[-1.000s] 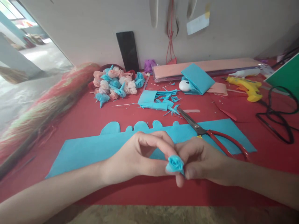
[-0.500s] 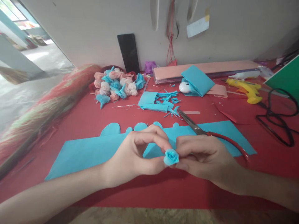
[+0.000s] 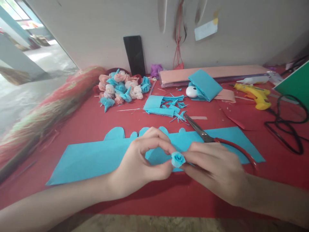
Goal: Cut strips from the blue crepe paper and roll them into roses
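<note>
Your left hand (image 3: 142,161) and right hand (image 3: 214,167) both pinch the small blue paper rose (image 3: 178,159), above the blue sheet (image 3: 96,158) on the red counter (image 3: 84,122), near side. No writing is readable.

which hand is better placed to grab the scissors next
Right, probably. The right hand lies directly against the scissors, whose red handle curves beside it; the left hand sits farther off, pinching the blue paper rose.

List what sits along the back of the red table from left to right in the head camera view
Pile of paper roses → blue paper scraps → folded blue paper → yellow glue gun → black cable.
</note>
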Action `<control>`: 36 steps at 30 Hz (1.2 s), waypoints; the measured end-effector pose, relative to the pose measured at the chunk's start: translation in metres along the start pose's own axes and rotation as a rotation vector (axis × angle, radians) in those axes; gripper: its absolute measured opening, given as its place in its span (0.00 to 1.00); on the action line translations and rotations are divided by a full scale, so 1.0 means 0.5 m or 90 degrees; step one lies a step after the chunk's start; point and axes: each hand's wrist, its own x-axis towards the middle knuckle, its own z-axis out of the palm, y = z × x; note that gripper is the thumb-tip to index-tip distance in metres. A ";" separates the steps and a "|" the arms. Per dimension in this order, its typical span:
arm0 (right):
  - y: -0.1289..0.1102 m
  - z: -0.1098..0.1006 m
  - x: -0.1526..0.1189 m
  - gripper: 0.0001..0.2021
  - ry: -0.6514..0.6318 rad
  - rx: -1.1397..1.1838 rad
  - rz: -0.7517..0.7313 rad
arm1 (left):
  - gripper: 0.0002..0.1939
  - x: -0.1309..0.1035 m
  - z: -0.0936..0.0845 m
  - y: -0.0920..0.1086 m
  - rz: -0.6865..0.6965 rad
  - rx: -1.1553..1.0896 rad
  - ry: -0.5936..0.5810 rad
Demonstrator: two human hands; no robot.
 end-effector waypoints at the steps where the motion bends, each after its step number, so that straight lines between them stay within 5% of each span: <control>1: 0.001 0.000 -0.002 0.15 -0.002 -0.028 -0.020 | 0.08 -0.001 0.000 0.001 0.016 0.018 0.003; 10: 0.025 -0.009 -0.010 0.15 -0.065 -0.100 -0.165 | 0.02 0.000 -0.012 0.006 0.222 0.170 -0.031; 19: 0.022 -0.006 0.003 0.12 0.026 0.088 -0.132 | 0.10 0.005 -0.011 0.004 0.205 0.115 -0.047; 25: 0.021 -0.010 0.004 0.13 0.035 0.066 -0.131 | 0.06 0.005 -0.018 0.006 0.188 0.139 -0.063; 31: 0.044 -0.008 0.011 0.08 0.141 0.034 0.074 | 0.04 0.038 -0.045 -0.019 0.165 0.313 0.026; 36: 0.075 0.014 0.023 0.09 0.181 0.090 0.226 | 0.06 0.066 -0.066 -0.080 0.158 0.435 -0.019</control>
